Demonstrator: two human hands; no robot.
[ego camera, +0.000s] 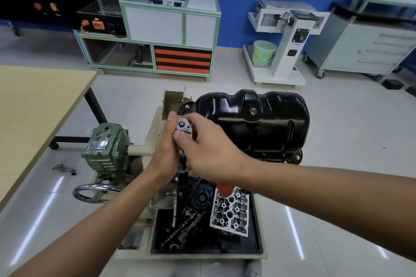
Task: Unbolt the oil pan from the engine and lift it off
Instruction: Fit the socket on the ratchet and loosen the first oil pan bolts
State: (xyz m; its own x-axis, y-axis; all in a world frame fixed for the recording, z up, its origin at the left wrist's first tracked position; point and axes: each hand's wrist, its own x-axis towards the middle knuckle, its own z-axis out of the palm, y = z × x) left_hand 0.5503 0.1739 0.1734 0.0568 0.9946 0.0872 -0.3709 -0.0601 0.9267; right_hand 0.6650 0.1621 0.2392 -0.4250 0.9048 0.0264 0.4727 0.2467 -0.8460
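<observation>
The black oil pan [252,119] sits upside-up on the engine, which is mounted on a beige stand. Bolts show on its flange at the left end [186,107] and the near right corner [297,157]. A ratchet wrench with a silver head [184,126] and a red handle end [225,189] stands at the pan's near left edge. My left hand [164,150] curls around the ratchet head from the left. My right hand [209,148] grips the ratchet handle, thumb close to the head. The socket and the bolt under it are hidden by my hands.
A green gearbox [105,148] with a chrome handwheel [96,191] sits left on the stand. Below, a black tray [256,238] holds a cylinder head [229,211] and camshaft parts. A wooden table [33,105] stands left, cabinets and a white cart behind. A crank tool [65,169] lies on the floor.
</observation>
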